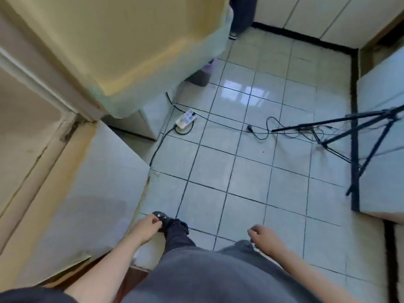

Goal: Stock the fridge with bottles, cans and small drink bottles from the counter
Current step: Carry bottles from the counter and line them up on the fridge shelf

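Grip: none; left hand [146, 228] and right hand [263, 238] hang loosely curled, each holding nothing, above the tiled floor [240, 171]; bottles, cans and small drink bottles are not in view, so orientation and long axis cannot be told. Judgement: filled containers likely heavy, rigid, smooth; grasp round the body; power strip [185, 121] and tripod [358, 136] lie ahead.

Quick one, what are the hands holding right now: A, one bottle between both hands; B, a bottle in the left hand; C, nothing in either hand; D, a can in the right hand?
C: the left hand and the right hand both hang above the tiled floor with loosely curled fingers and nothing in them.
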`<state>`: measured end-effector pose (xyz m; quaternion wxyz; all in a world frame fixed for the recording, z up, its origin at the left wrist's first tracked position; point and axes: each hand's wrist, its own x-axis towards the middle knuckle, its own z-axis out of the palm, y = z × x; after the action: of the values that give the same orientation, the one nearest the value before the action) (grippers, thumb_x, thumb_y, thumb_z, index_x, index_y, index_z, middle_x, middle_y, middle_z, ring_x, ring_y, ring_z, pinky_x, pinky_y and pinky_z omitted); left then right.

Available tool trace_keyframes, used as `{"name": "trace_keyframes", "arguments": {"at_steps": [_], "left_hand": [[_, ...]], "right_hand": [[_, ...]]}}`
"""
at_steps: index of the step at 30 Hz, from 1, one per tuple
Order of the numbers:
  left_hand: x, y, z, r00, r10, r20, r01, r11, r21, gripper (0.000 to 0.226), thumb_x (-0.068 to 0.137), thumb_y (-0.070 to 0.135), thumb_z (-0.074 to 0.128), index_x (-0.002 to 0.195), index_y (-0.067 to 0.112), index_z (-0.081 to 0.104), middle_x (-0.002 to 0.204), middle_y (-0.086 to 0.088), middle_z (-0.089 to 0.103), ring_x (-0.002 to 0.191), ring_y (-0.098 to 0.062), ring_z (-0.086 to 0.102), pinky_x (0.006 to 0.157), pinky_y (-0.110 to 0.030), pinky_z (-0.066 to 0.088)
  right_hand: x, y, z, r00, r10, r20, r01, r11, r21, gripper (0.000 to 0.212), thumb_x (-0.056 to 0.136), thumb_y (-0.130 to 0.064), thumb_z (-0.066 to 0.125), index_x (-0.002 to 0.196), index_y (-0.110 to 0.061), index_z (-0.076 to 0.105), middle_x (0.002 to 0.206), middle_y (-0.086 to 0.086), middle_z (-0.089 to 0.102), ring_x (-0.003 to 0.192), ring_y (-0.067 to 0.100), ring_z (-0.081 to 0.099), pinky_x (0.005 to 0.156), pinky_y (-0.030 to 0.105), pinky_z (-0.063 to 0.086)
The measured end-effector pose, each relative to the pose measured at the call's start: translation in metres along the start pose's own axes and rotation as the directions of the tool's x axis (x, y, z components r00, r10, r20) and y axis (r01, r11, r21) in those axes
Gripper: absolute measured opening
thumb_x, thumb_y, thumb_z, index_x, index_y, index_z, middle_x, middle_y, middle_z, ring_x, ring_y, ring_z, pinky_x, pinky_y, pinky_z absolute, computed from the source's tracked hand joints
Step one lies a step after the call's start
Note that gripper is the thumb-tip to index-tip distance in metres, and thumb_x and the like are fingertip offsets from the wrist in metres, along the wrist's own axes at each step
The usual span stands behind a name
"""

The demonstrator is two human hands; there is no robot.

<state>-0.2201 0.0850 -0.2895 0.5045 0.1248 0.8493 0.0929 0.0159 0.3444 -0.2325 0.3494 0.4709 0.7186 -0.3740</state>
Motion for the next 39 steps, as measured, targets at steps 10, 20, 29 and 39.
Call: {"name": "trace_keyframes", "arguments": {"at_steps": [10,20,29,39], "left_hand": [[-0.023,0.17,0.157,0.996,0.017,0.089,-0.026,0.995,0.1,0.023,0.097,0.03,0.046,0.085,0.016,0.059,0.107,-0.014,0.064,0.109,-0.031,0.058,0.079,-0.027,0.039],[-0.06,0.382,0.262,0.877,0.307,0.369,-0.458,0.766,0.451,0.018,0.094,0.03,0.05,0.105,0.019,0.059,0.102,0.0,0.062,0.096,-0.018,0.057,0.084,-0.027,0.043],[-0.04,0.498,0.354,0.818,0.2,0.539,-0.556,0.516,0.652,0.024,0.098,0.031,0.042,0.084,0.016,0.055,0.092,-0.001,0.056,0.089,-0.015,0.051,0.076,-0.027,0.038],[-0.032,0.736,0.48,0.742,0.291,0.604,-0.658,0.145,0.739,0.034,0.096,0.034,0.047,0.12,0.013,0.057,0.121,-0.008,0.063,0.111,-0.025,0.057,0.087,-0.027,0.041]], "right_hand": [[-0.04,0.266,-0.031,0.966,0.243,-0.086,-0.197,0.912,0.36,0.017,0.096,-0.03,0.045,0.089,-0.018,0.054,0.097,0.007,0.065,0.083,0.02,0.056,0.082,0.028,0.045],[-0.075,0.408,-0.007,0.822,0.568,-0.041,-0.257,0.434,0.863,0.022,0.095,-0.021,0.044,0.087,-0.009,0.061,0.08,0.004,0.064,0.063,0.017,0.058,0.064,0.029,0.042],[-0.069,0.481,0.001,0.796,0.591,0.131,-0.226,0.089,0.97,0.027,0.096,-0.016,0.044,0.071,-0.014,0.056,0.065,0.002,0.058,0.059,0.016,0.05,0.059,0.029,0.039],[-0.086,0.603,-0.08,0.625,0.74,0.247,-0.084,-0.251,0.964,0.015,0.097,-0.022,0.045,0.093,-0.016,0.058,0.078,0.002,0.063,0.067,0.014,0.057,0.062,0.025,0.046]]}}
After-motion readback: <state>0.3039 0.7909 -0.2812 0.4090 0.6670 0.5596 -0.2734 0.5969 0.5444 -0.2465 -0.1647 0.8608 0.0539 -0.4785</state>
